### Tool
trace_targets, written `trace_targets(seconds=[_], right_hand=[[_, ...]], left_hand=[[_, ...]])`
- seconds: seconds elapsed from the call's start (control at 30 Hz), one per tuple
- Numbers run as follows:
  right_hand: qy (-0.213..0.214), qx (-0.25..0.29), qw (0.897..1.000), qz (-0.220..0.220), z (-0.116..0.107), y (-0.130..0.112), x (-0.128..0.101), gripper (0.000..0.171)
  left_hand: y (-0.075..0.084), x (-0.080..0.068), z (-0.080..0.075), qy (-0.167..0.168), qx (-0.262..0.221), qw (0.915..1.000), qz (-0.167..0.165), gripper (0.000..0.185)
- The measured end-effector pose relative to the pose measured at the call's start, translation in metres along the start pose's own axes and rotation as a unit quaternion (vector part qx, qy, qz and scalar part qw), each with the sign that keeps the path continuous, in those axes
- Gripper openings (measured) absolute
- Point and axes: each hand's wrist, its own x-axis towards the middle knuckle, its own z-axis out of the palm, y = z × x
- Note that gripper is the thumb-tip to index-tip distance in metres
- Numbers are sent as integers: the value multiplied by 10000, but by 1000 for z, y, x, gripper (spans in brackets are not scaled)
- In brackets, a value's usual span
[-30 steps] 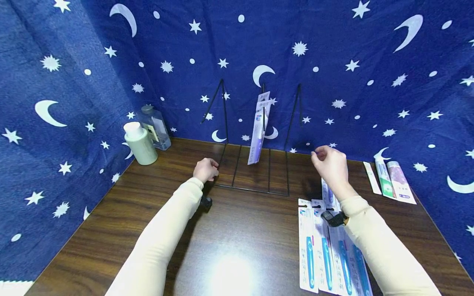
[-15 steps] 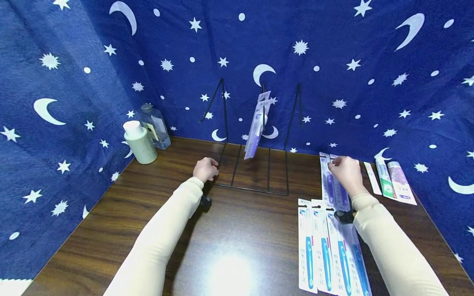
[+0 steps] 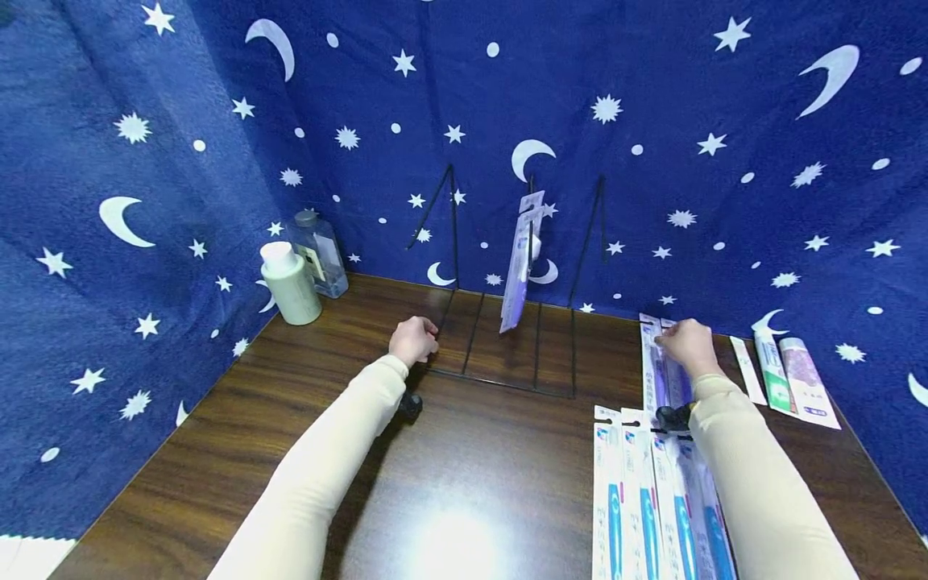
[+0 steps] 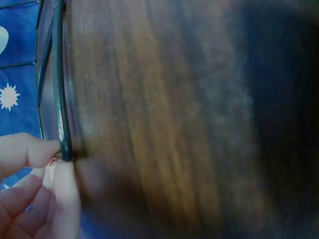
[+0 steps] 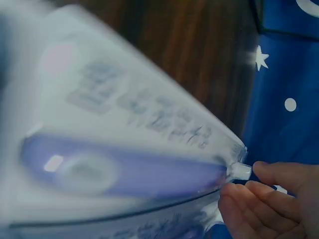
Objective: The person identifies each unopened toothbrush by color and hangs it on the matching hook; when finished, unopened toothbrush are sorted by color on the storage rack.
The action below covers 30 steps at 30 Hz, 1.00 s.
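My left hand [image 3: 420, 341] grips the front left corner of a black wire display rack [image 3: 507, 379]; in the left wrist view its fingers [image 4: 35, 149] pinch the black wire [image 4: 61, 99]. Purple toothbrush packs [image 3: 519, 266] hang from the rack's middle hook. My right hand [image 3: 677, 340] rests on purple toothbrush packs [image 3: 661, 374] lying on the table right of the rack. The right wrist view shows its fingertips [image 5: 259, 194] pinching the top end of a blurred purple toothbrush pack [image 5: 124, 169].
A row of blue toothbrush packs [image 3: 638, 499] lies at the front right of the wooden table [image 3: 471, 483]. Toothpaste boxes [image 3: 790, 372] lie at the far right. A green bottle [image 3: 290, 283] and a clear bottle [image 3: 319, 254] stand at the back left. Blue starry cloth surrounds the table.
My right hand has dropped from beside the rack to the right and down onto the purple packs on the table. The hanging packs have swung slightly. My left hand stays on the rack.
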Motion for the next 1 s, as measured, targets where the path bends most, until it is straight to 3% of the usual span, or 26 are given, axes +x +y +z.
trace_targets(seconds=[0.33, 0.6, 0.77, 0.9, 1.0], right_hand=[[-409, -124, 9961, 770, 9, 1, 9, 24], [-384, -202, 9907, 1293, 13, -3, 9, 25], [-137, -142, 9915, 1287, 11, -4, 9, 28], [255, -30, 9927, 1175, 8, -9, 10, 18], [668, 53, 9916, 1106, 4, -17, 11, 22]], left_hand=[[0, -2, 2, 87, 64, 9999, 0, 29], [4, -5, 2, 64, 30, 10000, -22, 28], [6, -7, 2, 168, 166, 9997, 99, 30], [3, -6, 1, 192, 150, 9997, 102, 30], [0, -4, 1, 152, 102, 9998, 29, 29]])
